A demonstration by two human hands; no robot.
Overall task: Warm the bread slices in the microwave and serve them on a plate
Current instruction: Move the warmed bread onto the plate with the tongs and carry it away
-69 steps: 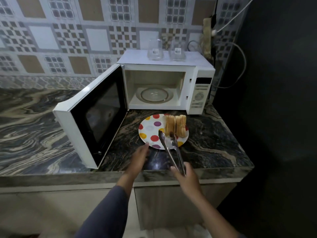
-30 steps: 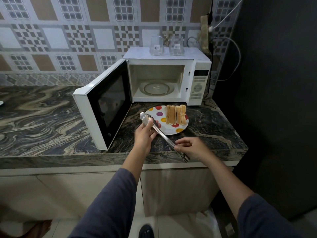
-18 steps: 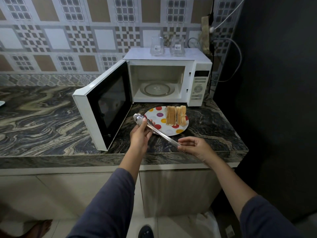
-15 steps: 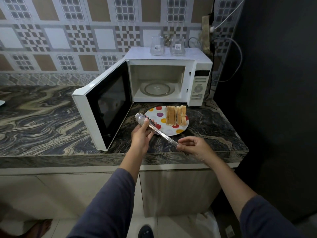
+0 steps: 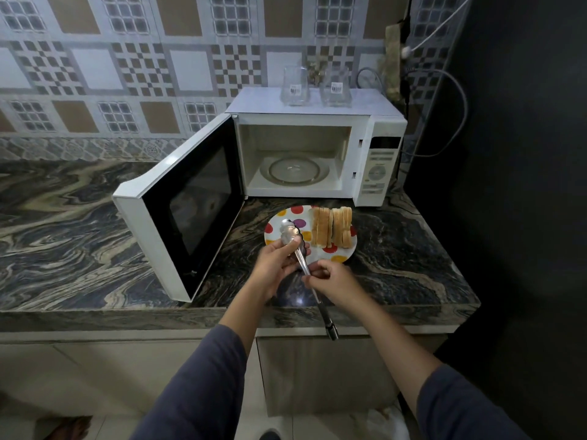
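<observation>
Moved: the tongs [image 5: 300, 257] have swung from a flat slant to a steeper line, their scalloped head now over the left half of the plate [image 5: 318, 254]; the right hand [image 5: 333, 281] has slid up the handles, close to the left hand [image 5: 276, 265].
Hidden: the stretch of the tongs under the fingers of both hands; the near part of the plate behind the left hand.
Hard to make out: whether the head of the tongs touches the plate or hangs above it; how many bread slices [image 5: 332, 230] there are; the print on the microwave's panel and on the stickers of the two glasses [image 5: 295, 87].
Cut off: a foot at the bottom left and a shoe at the bottom edge.
Left hand: fingers curled round the tongs just below the head, thumb laid on top.
Right hand: thumb and fingertips pinch the middle of the tongs; the hinged end sticks out below it, past the edge of the counter [image 5: 63, 217].
Tongs: arms pressed together, head just left of the bread, apart from it.
Bread slices: on edge in two bunches on the right half of the plate, beyond both hands.
Plate: spotted, on the counter just in front of the microwave [image 5: 286, 108].
Microwave: door [image 5: 187, 201] swung wide, glass turntable [image 5: 297, 169] bare.
</observation>
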